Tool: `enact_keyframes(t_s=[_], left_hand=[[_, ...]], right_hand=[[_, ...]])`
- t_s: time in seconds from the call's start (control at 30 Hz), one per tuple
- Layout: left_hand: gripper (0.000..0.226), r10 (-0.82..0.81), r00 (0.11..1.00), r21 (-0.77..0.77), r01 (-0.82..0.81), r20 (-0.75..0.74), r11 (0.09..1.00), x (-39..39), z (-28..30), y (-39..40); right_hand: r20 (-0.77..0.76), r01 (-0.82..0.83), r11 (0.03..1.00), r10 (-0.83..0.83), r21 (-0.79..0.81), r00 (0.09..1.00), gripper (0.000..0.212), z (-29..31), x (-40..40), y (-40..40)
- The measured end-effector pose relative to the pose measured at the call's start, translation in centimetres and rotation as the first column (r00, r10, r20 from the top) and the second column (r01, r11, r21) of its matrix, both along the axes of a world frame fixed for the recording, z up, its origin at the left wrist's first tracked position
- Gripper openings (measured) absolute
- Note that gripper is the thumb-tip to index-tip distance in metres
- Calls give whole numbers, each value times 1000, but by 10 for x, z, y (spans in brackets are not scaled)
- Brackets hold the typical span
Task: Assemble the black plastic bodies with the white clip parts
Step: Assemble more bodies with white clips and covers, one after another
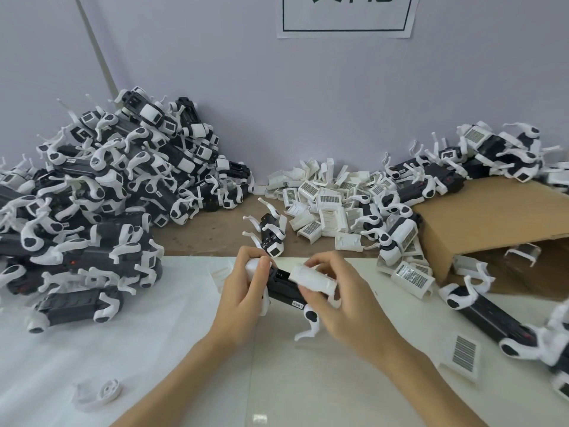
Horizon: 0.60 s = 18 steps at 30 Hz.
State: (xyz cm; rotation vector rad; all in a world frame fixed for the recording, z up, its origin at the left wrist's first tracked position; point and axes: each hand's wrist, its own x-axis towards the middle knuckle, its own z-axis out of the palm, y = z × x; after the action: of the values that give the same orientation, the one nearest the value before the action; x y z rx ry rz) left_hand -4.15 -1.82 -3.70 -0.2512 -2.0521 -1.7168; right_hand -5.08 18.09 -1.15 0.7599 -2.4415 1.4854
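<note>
Over white table [154, 365], left hand [238, 298] grips black body [284, 286]; right hand [341, 298] pinches white clip [311, 277] onto it.

Two bare forearms, left hand [238, 298], right hand [341, 300], no sleeves

Blk body [284, 288], wht clip [312, 277] (barcode-striped spares [465, 354])

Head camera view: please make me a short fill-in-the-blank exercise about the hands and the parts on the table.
1. The left hand grips one end of a ____ plastic body.
2. The right hand holds a white clip part against the body's ____ side.
3. The open brown cardboard box lies on the ____ side of the table.

Missing words: black; upper; right
</note>
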Motion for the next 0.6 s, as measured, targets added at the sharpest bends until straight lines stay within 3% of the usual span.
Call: enact_keyframes(t_s=[0.13, 0.23, 0.4, 0.5, 0.6], left_hand=[[47, -16, 1000, -14, 16, -7, 1000, -1, -2, 0], [51, -13, 1000, -5, 13, 1, 1000, -1, -4, -1], [57, 7, 1000, 4, -7, 2, 1000, -3, -3, 1], [44, 19, 1000, -18, -20, -6, 1000, -1, -2, 1], [36, 17, 1000, -31, -18, -6, 999, 1, -1, 2]], right_hand=[[-218, 53, 950, 17, 308, 976, 46, -6, 7, -4], [-255, 70, 930, 27, 362, 967, 54, -7, 9, -7], [-152, 65, 979, -36, 196, 988, 44, -8, 10, -9], [-51, 90, 993, -87, 70, 995, 24, -6, 6, -7], [31, 106, 991, -109, 80, 994, 23, -3, 2, -5]])
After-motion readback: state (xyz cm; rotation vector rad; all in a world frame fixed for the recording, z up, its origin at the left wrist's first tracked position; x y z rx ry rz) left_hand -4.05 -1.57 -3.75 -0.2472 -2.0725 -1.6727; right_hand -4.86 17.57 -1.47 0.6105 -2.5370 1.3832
